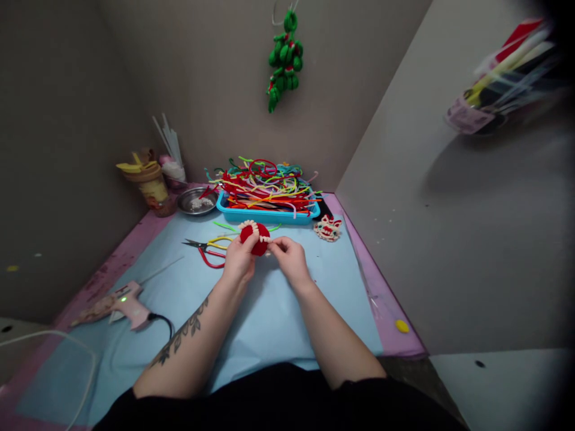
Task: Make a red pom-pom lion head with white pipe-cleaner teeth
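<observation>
Near the blue tray (265, 216), my left hand (240, 256) holds the red circle (260, 248); my right hand (290, 257) pinches its cream string (248, 224). Tugging could loosen it.

Dim light; upper right blurred, right edge dark.

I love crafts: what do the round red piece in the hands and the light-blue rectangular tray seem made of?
The round red piece: probably chenille, matte; its surface looks velvety. The light-blue rectangular tray: likely smooth plastic; its wall looks evenly coloured.
</observation>
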`<state>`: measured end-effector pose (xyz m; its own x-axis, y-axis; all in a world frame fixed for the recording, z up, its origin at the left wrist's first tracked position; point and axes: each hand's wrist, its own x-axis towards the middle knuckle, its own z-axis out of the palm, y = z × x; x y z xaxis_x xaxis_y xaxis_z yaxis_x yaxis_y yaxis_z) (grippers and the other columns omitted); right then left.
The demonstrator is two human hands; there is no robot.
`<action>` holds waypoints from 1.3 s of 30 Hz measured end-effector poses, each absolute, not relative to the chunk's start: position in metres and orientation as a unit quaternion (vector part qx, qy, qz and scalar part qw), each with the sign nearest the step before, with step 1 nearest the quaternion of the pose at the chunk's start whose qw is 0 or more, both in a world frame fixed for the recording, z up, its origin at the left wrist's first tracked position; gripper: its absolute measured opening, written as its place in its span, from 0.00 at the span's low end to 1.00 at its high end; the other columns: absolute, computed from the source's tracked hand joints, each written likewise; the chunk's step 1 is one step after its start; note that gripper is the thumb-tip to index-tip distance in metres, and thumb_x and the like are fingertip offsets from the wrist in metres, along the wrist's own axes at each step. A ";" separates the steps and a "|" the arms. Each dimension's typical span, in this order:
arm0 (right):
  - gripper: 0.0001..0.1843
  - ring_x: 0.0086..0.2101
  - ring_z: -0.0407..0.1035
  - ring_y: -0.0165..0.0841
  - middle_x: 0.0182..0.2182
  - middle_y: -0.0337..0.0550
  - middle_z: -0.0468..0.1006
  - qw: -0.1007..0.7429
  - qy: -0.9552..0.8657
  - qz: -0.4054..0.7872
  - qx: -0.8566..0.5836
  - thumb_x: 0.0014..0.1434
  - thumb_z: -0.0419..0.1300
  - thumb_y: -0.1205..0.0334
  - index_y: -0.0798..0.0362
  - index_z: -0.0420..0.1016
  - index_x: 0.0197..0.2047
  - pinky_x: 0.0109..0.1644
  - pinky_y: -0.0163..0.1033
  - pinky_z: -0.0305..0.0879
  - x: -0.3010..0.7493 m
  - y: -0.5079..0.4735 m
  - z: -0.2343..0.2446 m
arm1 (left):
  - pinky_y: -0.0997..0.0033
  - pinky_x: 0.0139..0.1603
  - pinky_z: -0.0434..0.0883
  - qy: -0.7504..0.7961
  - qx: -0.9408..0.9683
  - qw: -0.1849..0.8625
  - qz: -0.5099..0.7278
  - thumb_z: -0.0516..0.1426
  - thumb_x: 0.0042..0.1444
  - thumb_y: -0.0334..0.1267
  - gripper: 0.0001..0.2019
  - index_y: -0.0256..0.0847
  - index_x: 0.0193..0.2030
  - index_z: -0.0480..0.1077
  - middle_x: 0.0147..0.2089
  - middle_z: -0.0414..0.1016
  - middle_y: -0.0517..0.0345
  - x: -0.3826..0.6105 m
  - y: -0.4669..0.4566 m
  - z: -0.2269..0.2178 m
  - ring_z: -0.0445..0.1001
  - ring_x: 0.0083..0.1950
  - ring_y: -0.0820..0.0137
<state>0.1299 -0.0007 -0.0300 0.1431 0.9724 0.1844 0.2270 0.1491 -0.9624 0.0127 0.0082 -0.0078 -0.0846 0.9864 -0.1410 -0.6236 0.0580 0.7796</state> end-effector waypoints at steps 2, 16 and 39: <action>0.10 0.27 0.69 0.32 0.24 0.38 0.77 0.526 -0.551 0.345 -0.548 0.51 0.60 0.55 0.53 0.75 0.28 0.35 0.36 0.65 0.129 -0.001 -0.032 | 0.71 0.35 0.70 0.364 0.235 0.634 0.641 0.67 0.38 0.38 0.16 0.35 0.34 0.72 0.31 0.76 0.56 0.013 0.008 -0.008 0.74 0.32 0.70; 0.09 0.33 0.72 0.33 0.32 0.40 0.80 0.535 -0.600 0.278 -0.526 0.53 0.56 0.64 0.52 0.77 0.35 0.42 0.38 0.68 0.118 -0.003 -0.044 | 0.75 0.32 0.69 0.317 0.148 0.655 0.670 0.65 0.43 0.30 0.12 0.39 0.30 0.65 0.25 0.69 0.64 0.013 0.015 -0.008 0.70 0.26 0.76; 0.11 0.20 0.65 0.24 0.22 0.32 0.73 0.604 -0.331 0.574 -0.444 0.37 0.67 0.64 0.55 0.71 0.27 0.28 0.33 0.62 0.111 0.002 -0.039 | 0.75 0.35 0.72 0.292 0.081 0.674 0.673 0.57 0.54 0.26 0.06 0.40 0.32 0.65 0.28 0.71 0.62 0.009 0.013 -0.002 0.73 0.30 0.75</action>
<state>0.1107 0.0017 -0.0387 0.1231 0.9862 -0.1105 -0.3986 -0.0528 -0.9156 0.0087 0.0128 -0.0021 -0.0770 0.9555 -0.2847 -0.8605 0.0806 0.5030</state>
